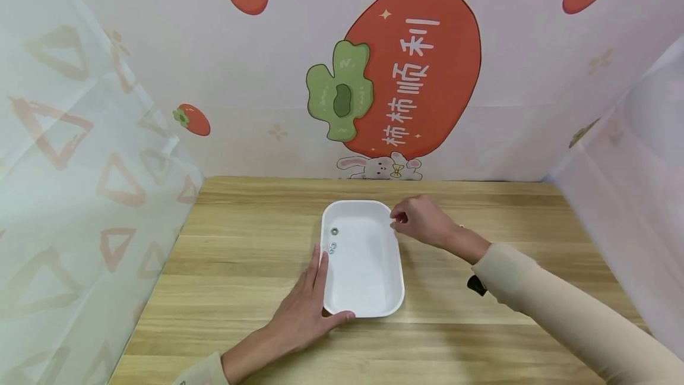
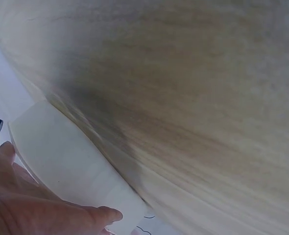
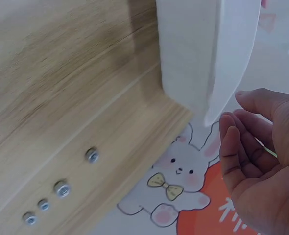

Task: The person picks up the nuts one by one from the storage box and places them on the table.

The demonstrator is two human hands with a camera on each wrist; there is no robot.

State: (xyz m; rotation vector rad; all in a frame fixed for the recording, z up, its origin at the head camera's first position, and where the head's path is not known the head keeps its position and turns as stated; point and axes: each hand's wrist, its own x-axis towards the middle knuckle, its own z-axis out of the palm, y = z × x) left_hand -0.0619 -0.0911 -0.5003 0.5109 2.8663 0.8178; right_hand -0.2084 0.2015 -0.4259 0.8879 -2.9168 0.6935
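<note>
On wood-grain table (image 1: 240,272), persimmon-printed backdrop (image 1: 443,76) beyond, left hand (image 1: 301,309) touches white tray (image 1: 366,269), fingers spread; right hand (image 1: 423,218) curled, pinch unclear.

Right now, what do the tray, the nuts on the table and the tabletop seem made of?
Tray: likely plastic, satin white, going by its uniform colour and rounded corners. Nuts: probably metal, shiny, perhaps plated steel, shown by their silvery glints. Tabletop: wood or laminate, apparently smooth, with streaky grain; the pictures can't settle which.
</note>
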